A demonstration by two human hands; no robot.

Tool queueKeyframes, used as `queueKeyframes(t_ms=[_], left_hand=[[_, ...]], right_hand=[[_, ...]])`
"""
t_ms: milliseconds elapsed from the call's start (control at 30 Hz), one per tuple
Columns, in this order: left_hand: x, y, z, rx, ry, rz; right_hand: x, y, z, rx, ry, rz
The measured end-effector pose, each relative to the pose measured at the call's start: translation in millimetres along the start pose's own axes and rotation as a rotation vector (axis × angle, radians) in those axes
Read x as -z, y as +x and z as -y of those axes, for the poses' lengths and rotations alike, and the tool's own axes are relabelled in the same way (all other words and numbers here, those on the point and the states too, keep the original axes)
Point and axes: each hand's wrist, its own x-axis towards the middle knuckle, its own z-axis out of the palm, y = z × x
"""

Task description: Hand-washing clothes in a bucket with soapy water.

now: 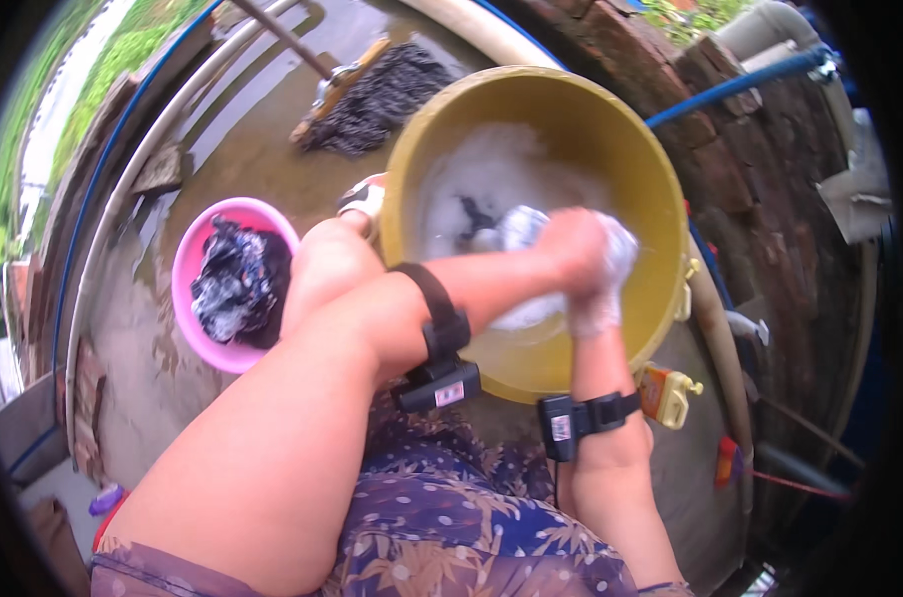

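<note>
A large yellow plastic tub (645, 172) stands before me with sudsy water in it. Over the water, my left hand (574, 250) grips a light, foamy cloth (524, 226) whose ends show on both sides of it. My right hand (597, 310) is close below and beside it, wet with suds and pressed to the same cloth; its fingers are mostly hidden. A dark piece of cloth (477, 216) lies in the suds left of the hands. Both forearms wear black strapped devices.
A pink basin (186, 298) with wet dark clothes (238, 280) stands left. Beyond it lies a dark mop (384, 97) on wet concrete. Yellow-capped bottles (671, 395) stand right of the tub. Pale pipes and a brick wall (720, 164) border the floor.
</note>
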Motion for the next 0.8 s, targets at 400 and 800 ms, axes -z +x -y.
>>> queueKeyframes(t_ms=[400,800], left_hand=[[16,27,87,0.174,-0.554,-0.094],[13,2,20,0.120,-0.066,-0.248]], right_hand=[[-127,24,-1,-0.184,-0.204,-0.559],[-76,46,-49,0.153,0.160,-0.397]])
